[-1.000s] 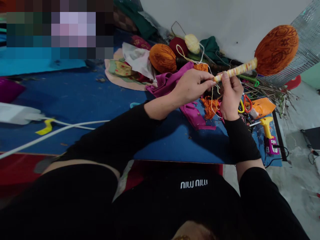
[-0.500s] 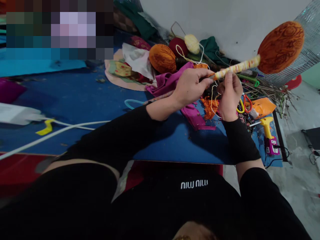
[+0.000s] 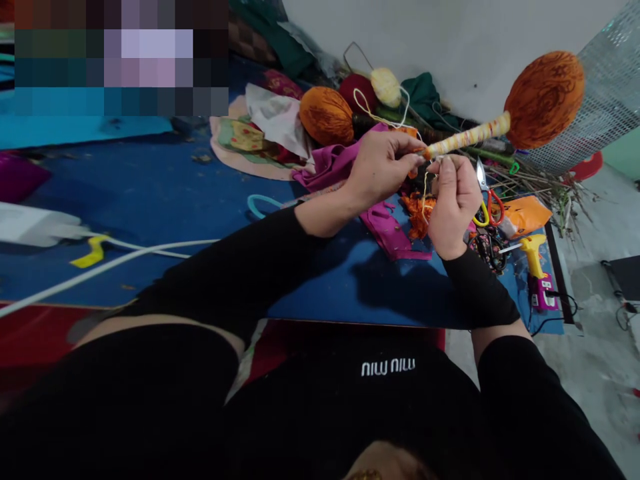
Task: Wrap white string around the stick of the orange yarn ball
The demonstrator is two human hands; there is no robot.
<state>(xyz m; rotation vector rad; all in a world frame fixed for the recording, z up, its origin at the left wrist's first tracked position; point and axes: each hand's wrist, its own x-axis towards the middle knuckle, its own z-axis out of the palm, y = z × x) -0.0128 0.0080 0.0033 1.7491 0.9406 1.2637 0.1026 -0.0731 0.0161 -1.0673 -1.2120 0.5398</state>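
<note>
A mallet-like stick (image 3: 470, 135) wrapped in pale yellow and orange-streaked string carries an orange patterned cloth-covered ball (image 3: 545, 100) at its far right end. My left hand (image 3: 383, 167) is closed on the stick's near end, thumb and fingers pinching it. Just below the wrapping, my right hand (image 3: 455, 200) is closed in a pinch on thin whitish string (image 3: 425, 190), which hangs between the hands. Orange cloth scraps (image 3: 419, 212) and magenta cloth (image 3: 395, 233) lie under the hands.
Another orange ball (image 3: 326, 117), a ball of yellow yarn (image 3: 386, 87) and cloths lie behind on the blue table (image 3: 200, 207). To the right are scissors (image 3: 494, 207), an orange packet (image 3: 527, 215), a yellow glue gun (image 3: 533, 252) and dry twigs (image 3: 560, 187). A white cable (image 3: 125, 257) crosses at left.
The orange ball end has shifted left and slightly down. My right hand has moved from against the wrapped stick to just below it, near my left hand; the scissor blades now show.
</note>
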